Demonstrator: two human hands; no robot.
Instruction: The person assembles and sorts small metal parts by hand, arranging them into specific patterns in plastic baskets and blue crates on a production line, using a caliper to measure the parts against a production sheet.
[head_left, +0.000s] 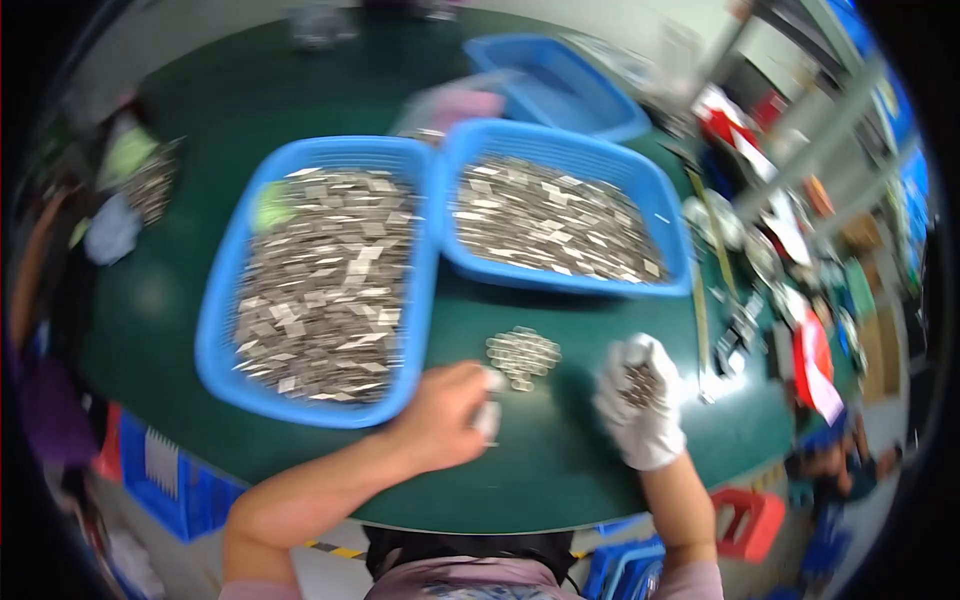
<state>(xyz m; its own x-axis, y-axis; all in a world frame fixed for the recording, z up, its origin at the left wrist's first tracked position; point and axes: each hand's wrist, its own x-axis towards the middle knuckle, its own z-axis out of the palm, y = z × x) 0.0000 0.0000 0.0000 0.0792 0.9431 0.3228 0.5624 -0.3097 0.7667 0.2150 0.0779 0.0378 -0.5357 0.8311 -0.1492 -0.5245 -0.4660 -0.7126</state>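
My left hand, without a full glove, rests low over the green table beside a small cluster of shiny ring-shaped metal pieces. Its fingers are curled in, with white coverings or white material at the tips; what they pinch, if anything, is too blurred to make out. To the right of the cluster my right hand, in a white glove, is cupped around a bunch of small brownish metal pieces. Just beyond my left hand stands a blue basket heaped with thin, flat grey metal pieces.
A second blue basket of similar flat pieces adjoins the first. Behind it lie a plastic bag with something pink and another blue basket. Tools and scraps crowd the right edge. A red stool and blue crates stand below.
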